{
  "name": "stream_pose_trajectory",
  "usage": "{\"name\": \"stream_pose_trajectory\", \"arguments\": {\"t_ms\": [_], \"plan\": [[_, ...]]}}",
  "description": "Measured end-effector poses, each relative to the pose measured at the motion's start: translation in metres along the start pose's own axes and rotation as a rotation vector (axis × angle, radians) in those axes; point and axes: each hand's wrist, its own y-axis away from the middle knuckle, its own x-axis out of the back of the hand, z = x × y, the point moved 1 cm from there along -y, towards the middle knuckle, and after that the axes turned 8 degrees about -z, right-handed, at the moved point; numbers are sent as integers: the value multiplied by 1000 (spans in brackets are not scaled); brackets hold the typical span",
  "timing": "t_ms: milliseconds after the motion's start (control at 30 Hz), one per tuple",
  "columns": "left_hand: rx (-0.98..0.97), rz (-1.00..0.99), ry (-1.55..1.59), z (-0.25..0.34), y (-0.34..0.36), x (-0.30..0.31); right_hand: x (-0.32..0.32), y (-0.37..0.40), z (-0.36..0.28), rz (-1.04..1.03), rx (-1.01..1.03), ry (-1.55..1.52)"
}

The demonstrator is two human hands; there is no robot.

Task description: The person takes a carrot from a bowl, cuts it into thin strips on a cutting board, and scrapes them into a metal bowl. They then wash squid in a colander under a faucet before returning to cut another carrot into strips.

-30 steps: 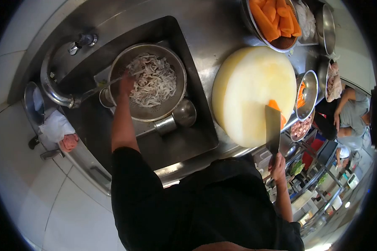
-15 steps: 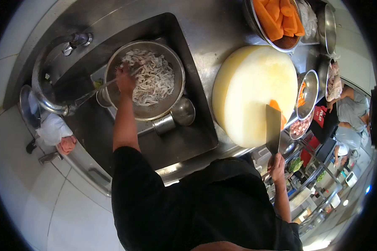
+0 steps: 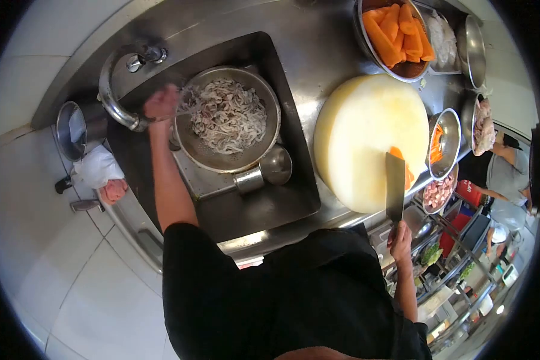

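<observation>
My left hand (image 3: pixel 161 103) is beside the faucet spout (image 3: pixel 139 123), at the left rim of a metal bowl (image 3: pixel 275 123) in the sink; its fingers are smeared by motion. Pale, thin strips (image 3: pixel 231 114) lie in the bowl, and water streams in from the spout. My right hand (image 3: pixel 400 240) is closed round the handle of a cleaver (image 3: pixel 395 189). The blade rests over the near right part of a thick round cutting board (image 3: pixel 366 135), against orange carrot pieces (image 3: pixel 408 175).
A ladle (image 3: pixel 276 166) lies in the sink (image 3: pixel 258 210). Peeled carrots (image 3: pixel 396 33) fill a colander behind the board. Right of it are bowls of carrot shreds (image 3: pixel 438 144) and pink diced meat (image 3: pixel 438 193). Other people (image 3: pixel 507 168) are at far right. A white bag (image 3: pixel 97 167) sits left.
My left hand has left the pale strips and moved left and up toward the faucet. My right hand still holds the cleaver on the board. The view has shifted slightly.
</observation>
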Motion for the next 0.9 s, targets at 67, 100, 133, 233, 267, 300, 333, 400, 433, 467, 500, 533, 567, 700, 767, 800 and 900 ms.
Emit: {"name": "stream_pose_trajectory", "arguments": {"t_ms": [67,100,133,233,267,300,333,400,433,467,500,533,567,700,767,800,900], "plan": [[11,221,134,49,-18,31,1,-1,-3,-24,2,-37],[26,207,103,75,-24,43,0,-1,-5,-19,1,-44],[44,192,69,93,-31,53,-1,0,-7,-15,-2,-50],[175,-38,11,105,-70,70,-1,-2,-5,-27,17,-57],[166,-97,93,104,-77,76,-1,-3,-4,-32,29,-59],[159,-156,173,99,-84,81,-1,-4,-4,-21,48,-37],[153,-216,254,95,-89,83,-1,-4,-4,-22,53,-47],[138,-277,323,89,-99,89,-3,-2,-7,-28,60,-62],[136,-302,356,84,-100,90,-2,0,-11,-21,44,-83],[89,-285,371,76,-100,90,-3,2,-18,-18,30,-103],[41,-265,384,72,-98,87,-4,2,-21,-16,18,-123],[-10,-244,397,71,-92,85,-4,0,-19,-21,30,-123],[-62,-270,416,70,-87,84,-3,-1,-14,-25,41,-123],[-234,-297,447,53,-93,82,-2,-1,-13,-12,51,-66],[-258,-193,397,59,-84,71,-1,-2,-9,-5,39,-55],[-270,-137,369,62,-78,64,-1,-3,-4,-2,28,-62],[-515,120,201,55,-45,44,-1,-8,5,-4,30,-58]]}}
